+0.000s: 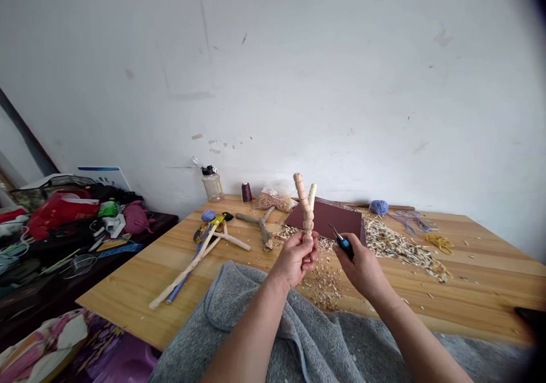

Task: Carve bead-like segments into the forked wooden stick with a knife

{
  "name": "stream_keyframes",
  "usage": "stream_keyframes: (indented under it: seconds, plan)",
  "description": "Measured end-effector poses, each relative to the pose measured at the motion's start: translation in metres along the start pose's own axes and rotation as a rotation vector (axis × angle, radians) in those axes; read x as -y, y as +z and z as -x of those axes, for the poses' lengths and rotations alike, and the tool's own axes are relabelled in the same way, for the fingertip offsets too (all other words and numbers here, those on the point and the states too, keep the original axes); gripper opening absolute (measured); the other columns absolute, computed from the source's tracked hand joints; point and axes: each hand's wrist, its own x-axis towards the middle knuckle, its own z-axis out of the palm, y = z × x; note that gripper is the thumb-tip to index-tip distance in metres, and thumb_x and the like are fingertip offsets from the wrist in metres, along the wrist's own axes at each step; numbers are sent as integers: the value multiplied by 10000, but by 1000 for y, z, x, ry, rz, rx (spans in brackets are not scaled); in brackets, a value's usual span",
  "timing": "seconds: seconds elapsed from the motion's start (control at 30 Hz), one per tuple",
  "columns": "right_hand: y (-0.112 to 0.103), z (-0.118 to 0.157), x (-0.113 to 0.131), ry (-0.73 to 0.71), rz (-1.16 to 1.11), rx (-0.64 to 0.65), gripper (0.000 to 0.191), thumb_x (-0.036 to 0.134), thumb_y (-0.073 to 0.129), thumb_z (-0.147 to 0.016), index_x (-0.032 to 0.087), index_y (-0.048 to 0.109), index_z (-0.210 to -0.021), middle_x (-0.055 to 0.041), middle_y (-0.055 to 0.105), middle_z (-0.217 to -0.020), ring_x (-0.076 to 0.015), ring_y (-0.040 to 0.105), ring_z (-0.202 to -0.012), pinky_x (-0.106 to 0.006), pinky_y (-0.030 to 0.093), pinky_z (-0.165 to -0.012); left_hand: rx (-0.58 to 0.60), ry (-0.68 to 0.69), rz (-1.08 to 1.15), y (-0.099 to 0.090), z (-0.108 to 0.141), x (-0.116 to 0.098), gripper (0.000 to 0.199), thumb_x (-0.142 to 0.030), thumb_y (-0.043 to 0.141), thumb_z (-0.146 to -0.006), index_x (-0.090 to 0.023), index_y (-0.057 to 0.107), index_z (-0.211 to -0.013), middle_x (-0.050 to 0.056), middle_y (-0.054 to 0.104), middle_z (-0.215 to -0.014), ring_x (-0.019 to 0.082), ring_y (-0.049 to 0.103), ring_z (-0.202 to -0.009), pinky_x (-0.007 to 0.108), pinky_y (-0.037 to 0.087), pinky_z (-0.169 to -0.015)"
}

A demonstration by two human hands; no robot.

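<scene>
My left hand (296,258) is closed round the lower end of a carved, peeled forked stick (306,212), held upright with its two prongs pointing up. Notches ring the longer prong; the shorter one is paler. To the right, my right hand (356,258) grips a carving knife (344,245) with a blue and black handle. Its thin blade points up and left toward the stick, apart from it. Behind both hands lies a dark red-brown sheet (328,221), and wood shavings (394,244) are heaped along its right side.
A grey towel (239,303) covers the near table edge. Left on the wooden table (140,275) are peeled sticks (183,280), a bark-covered forked branch (260,224), a bottle (212,185) and a thread spool (246,192). Blue yarn (379,207) lies at the back right.
</scene>
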Motion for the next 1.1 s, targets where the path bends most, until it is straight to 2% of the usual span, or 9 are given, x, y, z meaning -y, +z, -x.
stream_keyframes:
  seconds: [0.1, 0.23, 0.33, 0.43, 0.5, 0.63, 0.8, 0.97, 1.1]
  plan:
    - [0, -1, -3, -33, 42, -31, 256, 363, 383, -844, 201, 528, -979, -36, 636, -697, -177, 577, -575, -254, 368, -537, 114, 13, -5, 4, 2, 3, 368, -117, 692, -606, -154, 562, -949, 7, 527, -782, 60, 465, -581, 137, 211, -384]
    - [-2, 0, -2, -158, 38, -42, 247, 306, 385, -861, 205, 549, -1015, -52, 657, -831, -167, 605, -708, -246, 403, -617, 124, 3, 16, 3, 1, 5, 396, -60, 655, -592, -163, 573, -965, 17, 535, -822, 94, 519, -682, 148, 287, -420]
    - [-5, 2, 2, -221, 140, -35, 300, 240, 410, -838, 223, 564, -1095, -53, 660, -918, -165, 607, -789, -239, 408, -647, 126, -65, 36, 0, 0, 5, 424, -104, 652, -649, -196, 557, -1052, 9, 522, -802, 84, 521, -627, 138, 279, -409]
    - [-11, 1, 0, -236, 232, 27, 352, 194, 450, -786, 254, 601, -1098, -33, 667, -858, -155, 602, -737, -229, 397, -611, 193, -177, 84, -3, 0, 1, 419, -192, 639, -689, -198, 549, -1099, -2, 489, -726, 46, 429, -471, 125, 133, -347]
    - [-14, -2, -4, -221, 135, 47, 318, 213, 468, -778, 259, 627, -1051, -24, 674, -862, -147, 599, -715, -231, 409, -619, 260, -263, 125, -4, 0, -2, 391, -295, 600, -733, -191, 554, -1107, -5, 467, -673, 37, 356, -406, 135, 76, -335]
    - [-18, -5, -8, -97, -131, -76, 258, 331, 464, -817, 230, 627, -990, -28, 678, -860, -152, 598, -715, -251, 446, -659, 331, -359, 178, -6, 0, -4, 371, -422, 496, -805, -211, 557, -1105, -6, 446, -610, 46, 306, -375, 145, 63, -335]
    - [-16, -2, -2, -239, 41, 70, 301, 216, 457, -775, 259, 636, -1014, -25, 679, -861, -157, 604, -726, -245, 410, -632, 242, -235, 98, -6, 0, -1, 322, -360, 556, -776, -158, 569, -1027, -3, 479, -618, 35, 325, -387, 144, 82, -340]
    - [-12, -3, -8, -92, 71, -68, 205, 301, 436, -820, 241, 607, -914, -21, 664, -782, -142, 572, -639, -234, 368, -573, 63, -18, -72, 1, 0, 4, 322, -333, 683, -699, -169, 533, -932, -3, 514, -735, 54, 445, -519, 133, 169, -371]
    - [-9, -4, -11, -26, 311, 46, 139, 216, 430, -786, 233, 566, -772, -10, 640, -706, -144, 537, -590, -242, 281, -518, 71, 45, -96, 4, 0, 7, 311, -279, 685, -692, -184, 497, -921, -21, 492, -736, 57, 434, -543, 148, 238, -408]
